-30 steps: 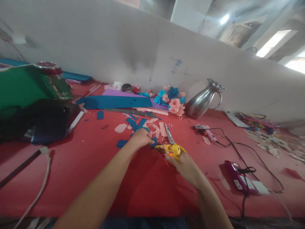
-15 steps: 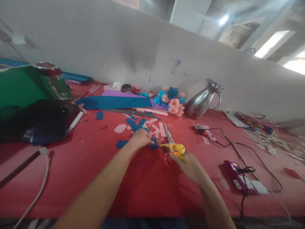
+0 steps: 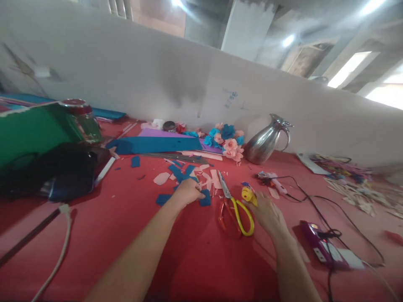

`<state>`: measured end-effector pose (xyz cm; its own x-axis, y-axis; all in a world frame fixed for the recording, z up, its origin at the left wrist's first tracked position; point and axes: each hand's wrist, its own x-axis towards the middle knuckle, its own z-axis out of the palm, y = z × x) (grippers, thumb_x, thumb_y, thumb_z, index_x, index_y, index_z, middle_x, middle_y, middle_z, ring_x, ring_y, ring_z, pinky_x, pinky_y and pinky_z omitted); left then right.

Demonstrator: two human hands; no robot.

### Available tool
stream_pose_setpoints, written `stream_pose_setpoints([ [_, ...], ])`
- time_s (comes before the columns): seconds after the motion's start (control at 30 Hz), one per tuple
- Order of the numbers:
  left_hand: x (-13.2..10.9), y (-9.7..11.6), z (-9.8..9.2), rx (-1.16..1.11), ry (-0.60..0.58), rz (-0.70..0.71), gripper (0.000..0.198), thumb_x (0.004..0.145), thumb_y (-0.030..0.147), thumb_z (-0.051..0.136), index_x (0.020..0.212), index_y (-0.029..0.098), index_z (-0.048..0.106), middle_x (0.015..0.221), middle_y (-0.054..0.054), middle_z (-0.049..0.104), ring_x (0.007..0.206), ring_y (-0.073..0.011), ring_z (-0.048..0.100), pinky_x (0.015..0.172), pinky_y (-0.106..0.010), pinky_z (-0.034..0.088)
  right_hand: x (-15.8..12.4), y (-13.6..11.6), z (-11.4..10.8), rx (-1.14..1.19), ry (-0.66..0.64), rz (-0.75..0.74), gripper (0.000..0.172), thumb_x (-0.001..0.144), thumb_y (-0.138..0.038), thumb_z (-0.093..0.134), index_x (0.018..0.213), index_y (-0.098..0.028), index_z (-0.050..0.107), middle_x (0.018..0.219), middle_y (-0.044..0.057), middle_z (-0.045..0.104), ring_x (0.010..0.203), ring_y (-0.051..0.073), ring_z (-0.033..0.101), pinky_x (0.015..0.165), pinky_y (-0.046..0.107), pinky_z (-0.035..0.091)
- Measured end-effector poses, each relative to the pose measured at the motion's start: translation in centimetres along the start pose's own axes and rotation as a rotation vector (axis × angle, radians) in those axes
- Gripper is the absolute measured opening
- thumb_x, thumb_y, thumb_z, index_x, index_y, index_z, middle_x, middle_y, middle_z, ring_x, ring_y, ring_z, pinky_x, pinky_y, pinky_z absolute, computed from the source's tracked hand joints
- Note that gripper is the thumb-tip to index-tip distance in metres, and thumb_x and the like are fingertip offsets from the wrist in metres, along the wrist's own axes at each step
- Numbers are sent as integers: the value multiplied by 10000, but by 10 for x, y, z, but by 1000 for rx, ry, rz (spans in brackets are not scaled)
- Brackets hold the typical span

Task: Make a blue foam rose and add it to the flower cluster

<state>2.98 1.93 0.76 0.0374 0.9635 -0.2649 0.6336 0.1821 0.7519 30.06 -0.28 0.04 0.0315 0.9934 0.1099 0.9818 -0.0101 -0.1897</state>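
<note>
My left hand (image 3: 188, 193) is over the blue and pink paper pieces, its fingertips pinched beside a blue square (image 3: 205, 197); whatever they hold is too small to name. To the right, my right hand (image 3: 267, 209) has its fingers round a yellow tool (image 3: 249, 195), partly hidden by the hand. Between the hands lie scissors (image 3: 242, 217) with one yellow and one red handle, their blades pointing away from me. Pink strips (image 3: 215, 179) are beside the blades.
A steel jug (image 3: 263, 142) leans near the wall beside paper flowers (image 3: 231, 144). Cables run from a purple power strip (image 3: 321, 247) at the right. A black bag (image 3: 59, 172) and a glass jar (image 3: 88, 123) stand left.
My right hand has moved right with the yellow tool, away from my left hand, and the scissors' handles now show. My left hand stays over the paper pieces. The camera view has shifted slightly.
</note>
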Motion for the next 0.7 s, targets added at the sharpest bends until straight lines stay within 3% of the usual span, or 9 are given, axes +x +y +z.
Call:
stream_pose_setpoints([
  [0.2, 2, -3, -2, -11, -12, 18, 212, 573, 205, 698, 473, 181, 514, 460, 50, 452, 508, -119, 465, 501, -245, 329, 9, -1, 13, 47, 77, 15, 311, 855, -454, 462, 978, -180, 543, 932, 103, 633, 823, 244, 614, 622, 303, 391],
  [0.33, 3, -5, -2, -244, -1, -50, 81, 582, 129, 670, 612, 169, 606, 573, 26, 573, 570, -120, 552, 544, -227, 416, 8, -5, 19, 153, 195, -28, 286, 858, -435, 446, 953, -179, 530, 890, 96, 634, 828, 243, 601, 646, 304, 395],
  [0.43, 4, -6, -7, -338, 33, -36, 91, 606, 134, 664, 694, 160, 664, 674, -16, 656, 646, -137, 602, 597, -233, 452, 8, -2, 23, 189, 231, -27, 310, 859, -464, 431, 934, -180, 531, 864, 95, 633, 788, 243, 594, 631, 307, 391],
  [0.53, 8, -12, -21, -351, 163, 11, 88, 642, 163, 651, 719, 155, 692, 718, -40, 691, 698, -151, 622, 652, -243, 458, 8, 3, 26, 199, 255, -21, 325, 851, -475, 438, 926, -177, 542, 853, 94, 633, 792, 250, 593, 639, 313, 391],
  [0.63, 16, -23, -35, -285, 373, -69, 124, 661, 195, 634, 759, 159, 700, 768, -53, 709, 702, -164, 627, 634, -251, 451, 8, 5, 28, 218, 255, -26, 324, 839, -478, 456, 912, -178, 554, 858, 90, 638, 792, 251, 597, 645, 316, 394],
  [0.7, 21, -31, -41, -193, 444, -123, 140, 671, 213, 630, 784, 176, 705, 787, -49, 713, 701, -165, 630, 609, -243, 439, 8, 4, 28, 225, 245, -32, 317, 835, -472, 468, 918, -179, 557, 884, 92, 643, 806, 251, 600, 650, 314, 397],
])
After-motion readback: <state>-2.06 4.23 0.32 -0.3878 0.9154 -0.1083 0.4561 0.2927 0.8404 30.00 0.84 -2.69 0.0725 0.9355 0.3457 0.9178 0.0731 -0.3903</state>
